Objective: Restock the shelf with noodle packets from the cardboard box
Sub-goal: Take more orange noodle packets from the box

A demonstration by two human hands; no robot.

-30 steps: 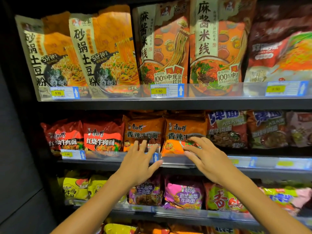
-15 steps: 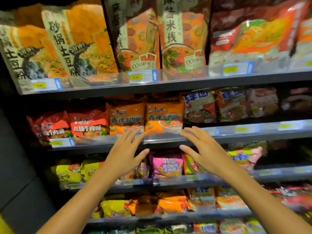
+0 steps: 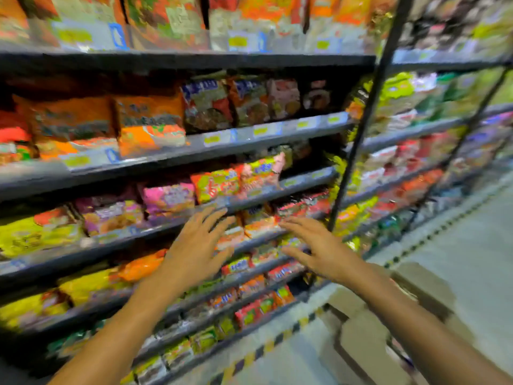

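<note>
At the shelf (image 3: 177, 159) front, head view: left hand (image 3: 194, 245) and right hand (image 3: 319, 251) were both empty, fingers spread and straight, palms toward the stocked noodle packets (image 3: 166, 198), touching none that the blur allowed me to confirm. Cardboard box (image 3: 369, 323) sat on the floor at lower right, flaps open, under the right forearm. Judgement: empty hands suit a reach into the box for packets.

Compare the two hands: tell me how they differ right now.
The left hand is raised before the shelf front, fingers pointing up and right; the right hand sits further right, fingers pointing left toward it. The left thumb sticks out to the right; the right thumb lies lower. Both are spread open and hold nothing.
</note>
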